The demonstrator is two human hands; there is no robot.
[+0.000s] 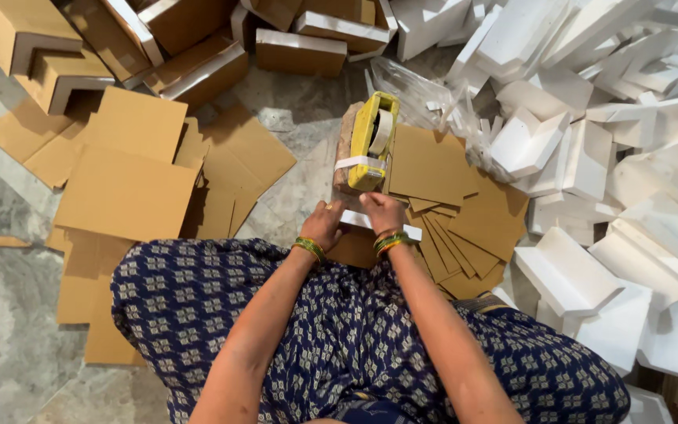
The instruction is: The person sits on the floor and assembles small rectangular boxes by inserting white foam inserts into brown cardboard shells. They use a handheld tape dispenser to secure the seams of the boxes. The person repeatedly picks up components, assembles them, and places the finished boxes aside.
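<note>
Nearest, the left hand (323,224) and right hand (382,210) rest together on a white foam piece (370,222) at the knees, fingers curled onto it; how firmly they grip, I cannot tell. Just beyond stands a yellow tape dispenser (370,141) with a pale roll, on a stack of brown cardboard sheets (433,169). Left lie larger cardboard sheets (127,192); right, a heap of white foam corners (606,157). Farthest, cardboard-wrapped corner blocks (198,67).

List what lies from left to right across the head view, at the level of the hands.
Flat cardboard sheets → left hand → right hand → fanned cardboard pieces → white foam blocks.
</note>
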